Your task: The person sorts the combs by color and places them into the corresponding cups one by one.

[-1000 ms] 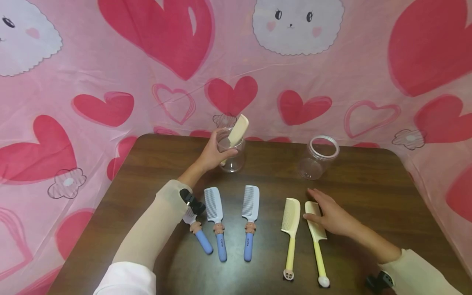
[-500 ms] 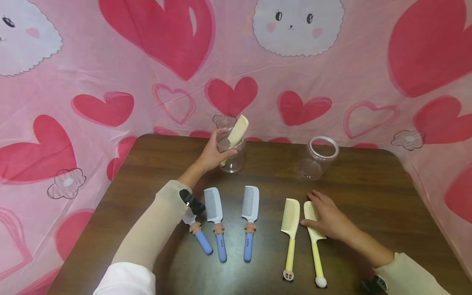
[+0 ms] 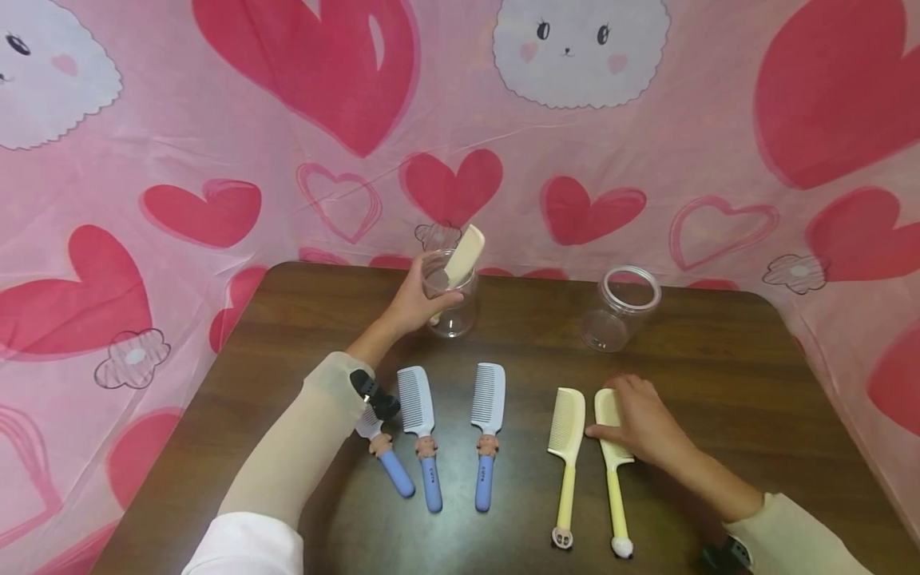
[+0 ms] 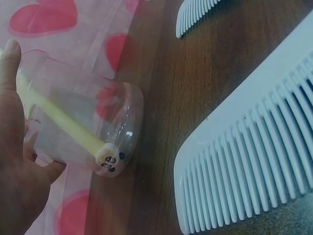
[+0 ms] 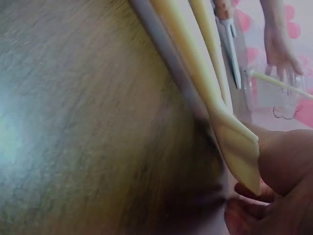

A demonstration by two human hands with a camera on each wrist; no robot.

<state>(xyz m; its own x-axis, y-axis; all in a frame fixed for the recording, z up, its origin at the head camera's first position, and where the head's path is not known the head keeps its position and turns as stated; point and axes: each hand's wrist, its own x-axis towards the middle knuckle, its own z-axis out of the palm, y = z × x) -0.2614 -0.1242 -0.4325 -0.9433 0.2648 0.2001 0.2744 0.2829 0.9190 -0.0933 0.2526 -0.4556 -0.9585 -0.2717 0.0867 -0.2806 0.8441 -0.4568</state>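
Note:
My left hand (image 3: pixel 411 303) holds a clear plastic jar (image 4: pixel 68 81) around its side, thumb toward me. A yellow comb (image 3: pixel 465 257) leans in that jar, its pale head sticking out above the rim and its panda-faced handle end (image 4: pixel 106 159) down at the base. On the right, my right hand (image 3: pixel 650 427) pinches the head of another yellow comb (image 3: pixel 615 487), thumb on the left side and fingers over the other side. That comb's handle points toward me. Just left of it lies a further yellow comb (image 3: pixel 568 435).
Three blue combs (image 3: pixel 489 399) lie on the dark wooden table (image 3: pixel 517 527), the leftmost partly hidden by my left wrist camera (image 3: pixel 375 395). A second clear jar (image 3: pixel 609 323) stands upright at the back right. Behind the table hangs a pink heart-patterned cloth (image 3: pixel 611 144).
My right hand has moved slightly toward me and its fingers have curled about the comb's head; the comb's handle end has shifted a little left. The left hand and jar have stayed still.

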